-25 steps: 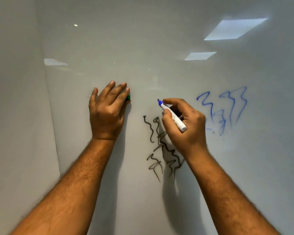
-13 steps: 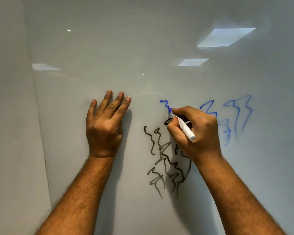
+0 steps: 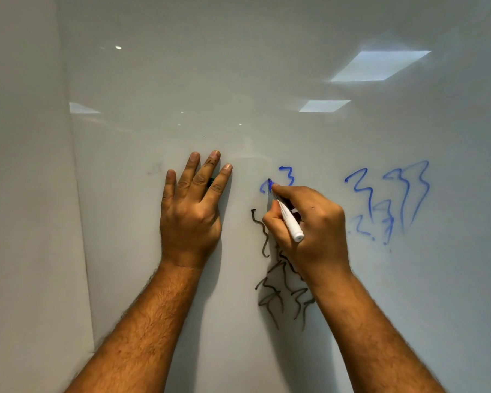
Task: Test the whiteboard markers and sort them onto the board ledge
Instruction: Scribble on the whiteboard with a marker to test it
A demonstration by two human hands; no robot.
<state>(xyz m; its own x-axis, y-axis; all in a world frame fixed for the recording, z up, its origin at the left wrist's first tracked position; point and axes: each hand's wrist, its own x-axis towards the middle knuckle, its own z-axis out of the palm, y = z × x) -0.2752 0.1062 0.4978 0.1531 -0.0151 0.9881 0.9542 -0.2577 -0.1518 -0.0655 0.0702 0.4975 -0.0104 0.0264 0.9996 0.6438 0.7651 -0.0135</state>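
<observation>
My right hand (image 3: 315, 231) grips a white marker with a blue tip (image 3: 291, 225), and the tip touches the whiteboard (image 3: 267, 95) at the end of a fresh blue squiggle (image 3: 288, 175). My left hand (image 3: 190, 219) lies flat against the board with straight fingers. A small dark green object (image 3: 210, 182) shows between its fingers; what it is cannot be told. Black scribbles (image 3: 270, 296) run below the right hand, partly hidden by it. Older blue scribbles (image 3: 389, 194) sit further right. The board ledge is out of view.
A plain grey wall (image 3: 26, 194) meets the whiteboard's left edge. Ceiling lights reflect in the upper right of the board (image 3: 377, 66).
My right hand has drawn a new blue squiggle above the black scribbles, with the tip now at its lower left. The left hand stays flat on the board, and the view has shifted.
</observation>
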